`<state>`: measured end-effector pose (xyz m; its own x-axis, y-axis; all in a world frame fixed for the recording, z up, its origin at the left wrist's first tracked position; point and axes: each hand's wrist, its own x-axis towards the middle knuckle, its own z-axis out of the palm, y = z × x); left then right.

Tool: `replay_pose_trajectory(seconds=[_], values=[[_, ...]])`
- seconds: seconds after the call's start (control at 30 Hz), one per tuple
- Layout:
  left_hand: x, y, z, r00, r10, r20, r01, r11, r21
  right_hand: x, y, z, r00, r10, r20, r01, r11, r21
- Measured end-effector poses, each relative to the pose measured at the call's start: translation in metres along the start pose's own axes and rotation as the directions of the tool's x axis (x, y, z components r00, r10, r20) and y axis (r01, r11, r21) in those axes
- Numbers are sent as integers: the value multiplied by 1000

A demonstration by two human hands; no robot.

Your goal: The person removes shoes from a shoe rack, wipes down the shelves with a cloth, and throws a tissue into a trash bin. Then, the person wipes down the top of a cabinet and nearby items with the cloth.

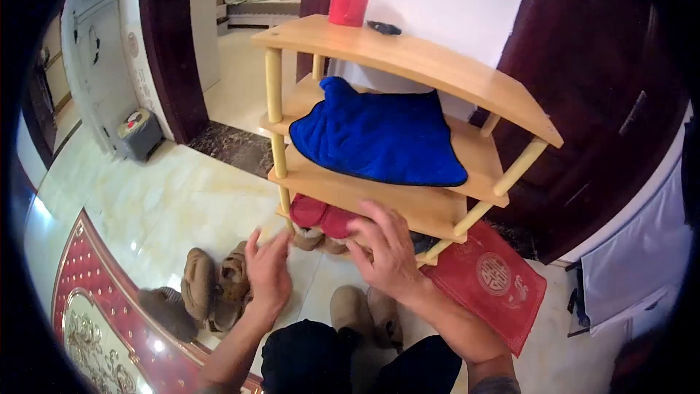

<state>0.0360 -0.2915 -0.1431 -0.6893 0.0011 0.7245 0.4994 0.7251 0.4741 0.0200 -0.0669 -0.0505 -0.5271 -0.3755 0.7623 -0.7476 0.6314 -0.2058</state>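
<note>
My left hand is in the air in front of the lower left of a wooden shelf rack, fingers apart and holding nothing. My right hand is raised before the lower shelves, its fingers spread and nothing in them. Just behind it are red slippers on a low shelf, partly hidden by the hand. A blue cloth lies spread over an upper shelf, its front edge hanging over. Under the red slippers, light brown shoes show in part.
A red cup and a small dark object are on the rack's top. Several brown shoes lie at the left by a patterned rug. A red mat is at the right. A grey bin stands farther back.
</note>
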Motion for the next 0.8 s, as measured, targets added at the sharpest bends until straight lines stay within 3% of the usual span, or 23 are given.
replay_pose_trajectory(seconds=[0.1, 0.2, 0.27, 0.33, 0.4, 0.47, 0.5, 0.53, 0.57, 0.6, 0.67, 0.73, 0.77, 0.8], values=[[107, 45, 16, 971, 241, 10, -240, 970, -41, 8, 8, -23, 997, -4, -78, -9, 986, -165], [187, 53, 56, 982, 186, 6, -185, 972, 147, 33, 31, -41, 997, 12, -79, -29, 974, -227], [206, 51, 81, 981, 113, 157, -165, 913, 372, 56, 55, -42, 986, 150, -74, -165, 939, -303], [205, 53, 84, 973, 160, 166, -201, 943, 266, 59, 91, -31, 918, 390, -77, -383, 816, -433], [203, 54, 82, 962, 203, 182, -230, 962, 144, 59, 95, -32, 936, 352, -23, -306, 779, -547], [186, 59, 67, 952, 227, 207, -234, 972, 7, 56, 81, -40, 956, 287, 63, -242, 890, -386], [172, 62, 59, 941, 319, 115, -313, 947, -67, 51, 69, -45, 963, 251, 100, -212, 930, -300], [152, 59, 57, 931, 357, 72, -350, 932, -94, 41, 55, -45, 990, 138, 36, -123, 952, -280], [129, 57, 55, 919, 392, 28, -387, 914, -120, 23, 50, -40, 994, 108, -2, -107, 979, -176], [106, 56, 53, 889, 457, -37, -458, 889, -21, 7, 42, -39, 998, 56, 23, -50, 976, -213], [71, 33, 60, 805, 592, 32, -593, 802, 74, -31, 44, -34, 988, -45, 149, 94, 936, -339], [69, 13, 86, 728, 666, 166, -685, 718, 124, -53, 75, -27, 983, 5, 183, 85, 873, -481], [73, 11, 100, 724, 630, 279, -677, 727, 116, -60, 84, -23, 979, 30, 203, 89, 832, -548], [71, 13, 123, 761, 527, 378, -605, 787, 121, -55, 89, -21, 975, 181, 128, -67, 793, -605]])
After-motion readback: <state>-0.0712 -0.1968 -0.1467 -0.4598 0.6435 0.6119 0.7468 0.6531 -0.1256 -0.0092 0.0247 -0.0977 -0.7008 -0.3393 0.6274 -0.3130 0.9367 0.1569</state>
